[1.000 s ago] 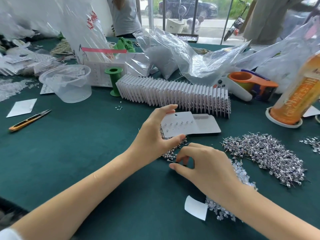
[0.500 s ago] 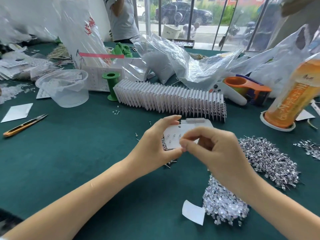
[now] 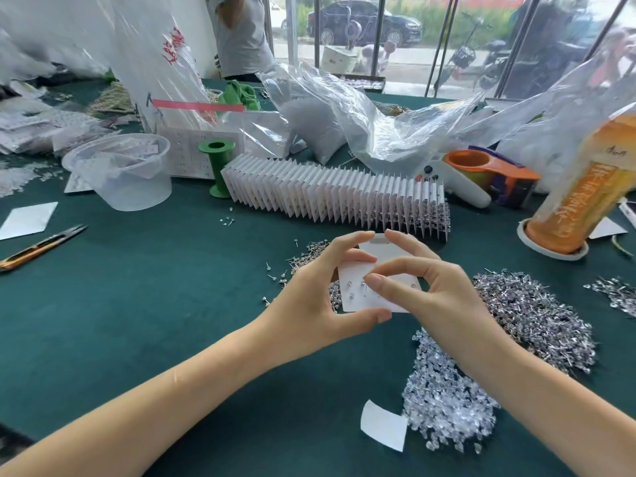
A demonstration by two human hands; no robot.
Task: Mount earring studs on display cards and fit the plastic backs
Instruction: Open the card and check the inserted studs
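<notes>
Four studs (image 3: 356, 288) on card (image 3: 361, 301); L hand (image 3: 320, 301) grips card, R hand (image 3: 423, 287) pinched, contents unclear

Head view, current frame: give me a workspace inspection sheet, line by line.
Surface: green cloth table, crowded at the far side.
Job's things: white display card with a few studs; stud pile; clear backs pile; row of finished cards.
Clutter: plastic tub, green spool, snips, tape dispenser, orange bottle, plastic bags.
Grippers: left hand holds the card; right hand pinches at its face, item too small to identify.
Cables: nothing seen.
Surroundings: another person standing; windows, parked car outside.
</notes>
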